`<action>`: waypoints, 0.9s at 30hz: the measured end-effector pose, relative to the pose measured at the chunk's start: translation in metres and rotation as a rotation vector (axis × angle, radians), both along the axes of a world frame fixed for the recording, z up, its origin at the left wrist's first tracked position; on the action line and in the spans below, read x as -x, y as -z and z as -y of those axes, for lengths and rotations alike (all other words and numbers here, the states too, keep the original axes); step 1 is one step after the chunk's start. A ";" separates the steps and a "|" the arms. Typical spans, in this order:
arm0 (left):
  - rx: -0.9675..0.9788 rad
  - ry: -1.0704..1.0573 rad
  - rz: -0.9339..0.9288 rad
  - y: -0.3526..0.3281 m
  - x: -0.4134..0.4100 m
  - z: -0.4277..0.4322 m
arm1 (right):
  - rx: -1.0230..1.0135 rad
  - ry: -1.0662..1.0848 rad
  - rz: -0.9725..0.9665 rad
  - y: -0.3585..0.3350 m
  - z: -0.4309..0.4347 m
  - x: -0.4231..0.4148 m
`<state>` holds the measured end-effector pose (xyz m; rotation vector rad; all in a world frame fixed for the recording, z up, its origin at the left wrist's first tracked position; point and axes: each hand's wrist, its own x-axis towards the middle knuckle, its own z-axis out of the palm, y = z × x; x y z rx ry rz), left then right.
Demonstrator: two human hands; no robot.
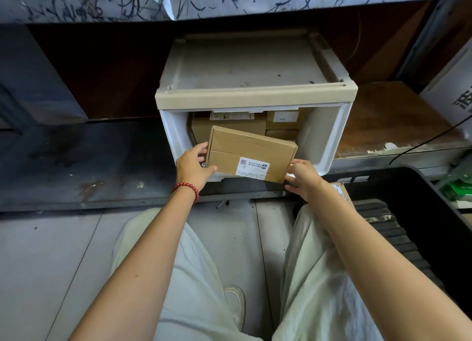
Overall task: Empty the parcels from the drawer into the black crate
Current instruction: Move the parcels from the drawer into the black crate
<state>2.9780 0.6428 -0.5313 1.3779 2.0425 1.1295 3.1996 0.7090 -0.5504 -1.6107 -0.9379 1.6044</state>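
Because it is broad and flat, the parcel (251,154) is taken at two opposite ends: the left hand (192,168) grips the left edge, thumb on the upper face and fingers tucked behind, while the right hand (302,178) holds the lower right corner with its fingers curled round it. Held so, the parcel hangs tilted over the front lip of the open drawer (324,141), its label (252,165) facing up, which suggests a lift out rather than a setting down. Other parcels (227,127) are stacked deeper in the drawer, so much of the job looks undone. The drawer belongs to a beige cabinet (255,67) on a low dark shelf (76,162), beneath a scribbled-on counter (229,1). The black crate (383,170) stands on the floor to the right, near the right arm, so a short swing should reach it. A boxed parcel (341,191) seems to lie in it, half hidden by the forearm.
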 end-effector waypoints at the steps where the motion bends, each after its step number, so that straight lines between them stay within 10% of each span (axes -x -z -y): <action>1: 0.007 -0.010 0.017 -0.001 0.000 0.000 | -0.004 -0.002 -0.041 -0.002 0.000 0.000; 15: 0.018 -0.189 0.219 0.002 -0.004 -0.009 | 0.076 0.079 -0.078 -0.001 -0.001 0.003; 27: 0.284 0.262 0.158 0.004 -0.060 -0.026 | 0.071 0.010 0.003 0.014 0.006 -0.089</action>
